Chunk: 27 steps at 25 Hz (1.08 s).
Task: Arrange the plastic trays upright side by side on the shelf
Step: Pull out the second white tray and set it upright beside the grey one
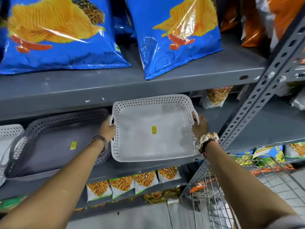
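Observation:
A white perforated plastic tray point(148, 138) with a small yellow sticker stands upright on the grey middle shelf point(257, 129), its open side facing me. My left hand point(108, 128) grips its left handle and my right hand point(199, 125) grips its right handle. Just to the left, a grey tray point(54, 144) of the same kind leans upright against the shelf back, touching or nearly touching the white one behind my left wrist. Another white tray point(8, 139) shows partly at the far left edge.
Big blue chip bags point(175, 35) fill the shelf above. Snack packets point(145, 179) line the shelf below, and one stands at the back right of the middle shelf. A slotted grey upright point(257, 96) is to the right. A wire shopping cart point(231, 187) stands at lower right.

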{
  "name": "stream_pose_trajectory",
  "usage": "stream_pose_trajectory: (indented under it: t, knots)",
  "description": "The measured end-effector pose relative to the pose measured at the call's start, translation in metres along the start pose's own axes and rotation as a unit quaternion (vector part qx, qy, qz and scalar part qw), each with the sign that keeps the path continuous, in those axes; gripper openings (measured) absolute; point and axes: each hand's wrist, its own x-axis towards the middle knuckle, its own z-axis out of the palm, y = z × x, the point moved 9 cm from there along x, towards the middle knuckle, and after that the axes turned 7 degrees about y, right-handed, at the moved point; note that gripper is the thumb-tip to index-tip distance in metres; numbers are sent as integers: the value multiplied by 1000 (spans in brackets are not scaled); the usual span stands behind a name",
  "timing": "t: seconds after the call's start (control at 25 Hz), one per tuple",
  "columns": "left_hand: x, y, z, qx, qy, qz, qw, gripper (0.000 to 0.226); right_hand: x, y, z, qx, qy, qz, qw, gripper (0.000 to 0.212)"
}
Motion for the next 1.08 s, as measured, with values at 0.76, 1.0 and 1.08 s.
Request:
stream_pose_trajectory:
  t: [0.76,1.0,1.08]
  knots:
    - [-4,2,35,93,-118,-36,988,8,41,11,30,-217,-83,35,972,57]
    - [6,20,-31,-66,-88,-21,994,44,21,-49,18,-178,49,-111,976,61]
    - [13,2,-76,-71,-24,-15,997,41,2,-70,26,-149,60,-132,978,61]
